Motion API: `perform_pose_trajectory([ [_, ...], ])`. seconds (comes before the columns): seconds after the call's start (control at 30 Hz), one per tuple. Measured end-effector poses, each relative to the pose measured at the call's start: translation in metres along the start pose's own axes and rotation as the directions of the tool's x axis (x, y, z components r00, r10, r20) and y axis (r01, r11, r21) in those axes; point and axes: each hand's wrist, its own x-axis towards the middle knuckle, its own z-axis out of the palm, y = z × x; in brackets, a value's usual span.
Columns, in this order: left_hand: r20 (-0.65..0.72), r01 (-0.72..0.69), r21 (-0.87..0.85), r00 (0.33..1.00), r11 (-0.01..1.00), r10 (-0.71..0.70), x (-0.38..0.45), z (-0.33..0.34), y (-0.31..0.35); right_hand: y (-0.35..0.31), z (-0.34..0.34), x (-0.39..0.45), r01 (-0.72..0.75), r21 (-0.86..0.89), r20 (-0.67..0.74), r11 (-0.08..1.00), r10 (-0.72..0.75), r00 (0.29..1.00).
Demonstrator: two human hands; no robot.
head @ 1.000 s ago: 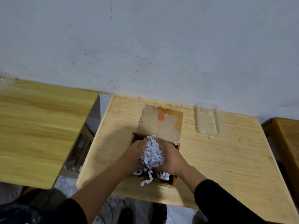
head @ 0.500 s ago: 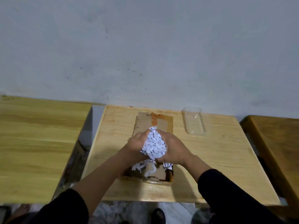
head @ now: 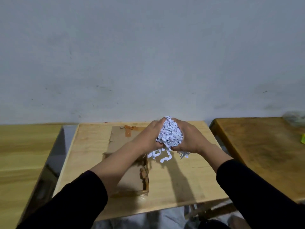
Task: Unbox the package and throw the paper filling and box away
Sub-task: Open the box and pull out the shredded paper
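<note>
A bundle of white shredded paper filling [head: 170, 135] is pressed between my left hand [head: 149, 138] and my right hand [head: 187, 139], held above the table's far right part. A few strips dangle below my palms. The open cardboard box [head: 130, 179] lies on the light wooden table [head: 175, 187], below and to the left of the bundle, with its flap [head: 122, 139] folded back and orange tape on it. My left forearm hides part of the box interior.
A second wooden table [head: 19, 156] stands at the left across a narrow gap. A darker table [head: 264, 154] stands at the right with a clear object [head: 295, 118] and a yellow-green item [head: 302, 138] near its edge. A plain wall is behind.
Both hands have lifted the paper bundle up out of the box and carried it to the right. The camera has tilted up and turned right.
</note>
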Motion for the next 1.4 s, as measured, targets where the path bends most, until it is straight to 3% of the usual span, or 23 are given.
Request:
perform_pose_trajectory([
  [0.2,0.049,0.037,-0.146,0.998,0.989,-0.030,0.024,0.090,0.011,0.092,0.026,-0.029,-0.072,0.024,0.145,0.997,0.068,0.987],
  [0.37,0.104,0.205,-0.209,0.977,0.956,-0.186,0.033,0.164,0.003,0.156,0.072,-0.047,-0.054,0.081,0.277,0.995,0.029,0.960],
  [0.53,0.078,0.305,-0.048,0.950,0.951,-0.301,0.019,0.208,-0.012,0.195,0.114,-0.055,-0.030,0.084,0.371,0.996,-0.003,0.929],
  [0.7,0.034,0.398,-0.065,0.917,0.915,-0.397,0.017,0.207,-0.011,0.203,0.105,-0.055,-0.007,0.188,0.314,0.982,-0.054,0.948],
  [0.87,-0.068,0.463,-0.165,0.876,0.871,-0.478,0.024,0.194,-0.003,0.214,0.094,-0.049,-0.106,0.196,0.223,0.975,0.061,0.973],
  [1.0,-0.093,0.554,-0.143,0.818,0.820,-0.568,0.028,0.192,-0.001,0.212,0.094,-0.053,0.124,0.080,-0.079,0.989,-0.118,0.990],
  [1.1,-0.147,0.621,-0.236,0.738,0.748,-0.659,0.028,0.194,0.007,0.209,0.104,-0.057,0.240,0.018,-0.147,0.971,-0.235,0.961],
  [1.17,-0.286,0.595,-0.190,0.728,0.781,-0.623,0.024,0.197,0.012,0.208,0.107,-0.056,0.218,0.020,-0.100,0.976,-0.215,0.971],
  [1.23,-0.461,0.465,0.032,0.792,0.885,-0.400,0.019,0.200,0.013,0.206,0.108,-0.051,0.167,0.014,-0.036,0.986,-0.166,0.985],
  [1.27,-0.480,0.354,0.133,0.840,0.926,-0.252,0.017,0.202,0.015,0.205,0.108,-0.048,0.117,0.021,0.009,0.993,-0.117,0.993],
  [1.33,-0.337,0.146,0.290,0.941,0.946,-0.042,0.015,0.207,0.018,0.206,0.112,-0.041,-0.017,0.060,0.105,0.998,0.011,0.994],
  [1.4,-0.209,0.109,0.370,0.977,0.923,-0.031,0.016,0.213,0.014,0.208,0.114,-0.034,-0.121,0.130,0.136,0.984,0.104,0.985],
])
